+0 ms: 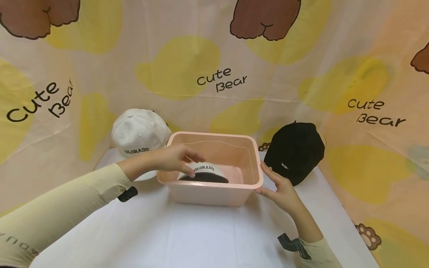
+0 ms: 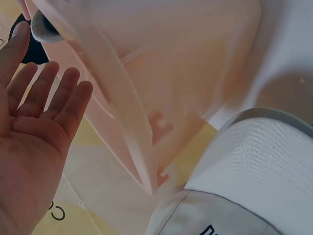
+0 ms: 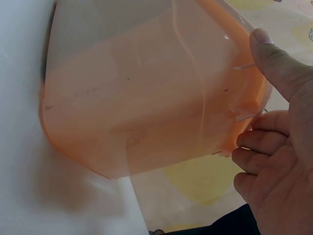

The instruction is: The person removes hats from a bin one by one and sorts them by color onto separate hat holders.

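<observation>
Fingers of the left hand: loose, spread, gripping nothing that I can make out. Right hand has fingers and thumb extended against the right rim of the tub; I read that as bracing, not wrapped round.

Largest down. Bench: white, smooth-looking; the tub could skate on it, I judge, if pushed from inside without a brace. Tub: upright, mid-bench; too hard a press on the right rim might skew or tip it. Outer white cap: left of the tub, partly behind the left forearm in my head view; a careless pull-back could drag it. Black cap: just beside the right hand; an outward swing would knock it. Inside cap: white, lettered COLORADO, in the tub by the front wall, toward the left, brim underside showing; a rushed pinch could crumple the crown or snag the brim on the rim.

Pose: left arm reaches across from the left, back of hand to the head camera, thumb over the inside cap; contact I can't confirm. Right forearm angles up from lower right, thumb at the near corner, index along the side.
</observation>
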A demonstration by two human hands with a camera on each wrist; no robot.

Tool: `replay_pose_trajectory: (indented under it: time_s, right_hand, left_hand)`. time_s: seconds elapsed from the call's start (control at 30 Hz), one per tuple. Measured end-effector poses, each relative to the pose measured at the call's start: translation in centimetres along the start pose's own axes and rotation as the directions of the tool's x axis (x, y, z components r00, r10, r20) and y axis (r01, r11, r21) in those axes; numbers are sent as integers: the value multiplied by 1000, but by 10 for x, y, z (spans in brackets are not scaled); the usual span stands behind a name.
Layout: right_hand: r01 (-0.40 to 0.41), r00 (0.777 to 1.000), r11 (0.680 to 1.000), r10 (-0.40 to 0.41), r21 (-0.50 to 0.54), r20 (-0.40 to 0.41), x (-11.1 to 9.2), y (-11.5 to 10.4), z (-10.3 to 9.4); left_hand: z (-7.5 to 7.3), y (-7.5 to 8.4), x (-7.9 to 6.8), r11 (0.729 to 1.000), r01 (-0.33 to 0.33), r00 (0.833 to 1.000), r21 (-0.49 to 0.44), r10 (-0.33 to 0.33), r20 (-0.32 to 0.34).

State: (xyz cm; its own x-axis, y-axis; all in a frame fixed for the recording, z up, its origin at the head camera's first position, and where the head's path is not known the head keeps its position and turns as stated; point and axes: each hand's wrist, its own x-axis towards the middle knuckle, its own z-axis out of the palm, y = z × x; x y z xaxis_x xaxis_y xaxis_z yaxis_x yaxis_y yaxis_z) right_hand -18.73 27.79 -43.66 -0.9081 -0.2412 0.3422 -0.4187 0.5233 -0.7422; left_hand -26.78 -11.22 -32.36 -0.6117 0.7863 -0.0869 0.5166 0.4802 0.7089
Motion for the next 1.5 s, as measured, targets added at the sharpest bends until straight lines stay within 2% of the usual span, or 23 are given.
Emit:
replay_pose_trajectory:
  time_s: [0.17,0.43,0.67,0.77,0.93,1.03,1.3,1.5]
  right_hand:
    - [-15,1000,1000,15,0,4,1,0,-1]
    - [-34,999,999,34,-5,10,-1,0,1]
    - [-30,1000,1000,30,-9,9,0,-1,0]
    - [-30,999,1000,30,-4,14,0,-1,1]
    - [-19,1000,1000,19,-6,6,-1,-1,1]
    - [-12,1000,1000,12,-5,4,0,-1,0]
    - [-3,1000,1000,3,-9,1,0,0,0]
    - [-1,1000,1000,1,-10,-2,1,1,1]
  left_hand:
    - [2,-3,2,1000,3,1000,-11,-2,13]
    - [7,-8,3,998,-42,999,-38,43,32]
    - [9,-11,1,999,-20,999,-46,21,24]
    - [10,-11,2,1000,-7,1000,-18,7,12]
    - [8,-9,4,999,-18,999,35,18,-26]
    - [7,-8,5,999,-2,998,42,4,-57]
    - [4,-9,10,993,82,984,89,-66,-168]
    - [-1,-4,10,976,150,966,157,-111,-234]
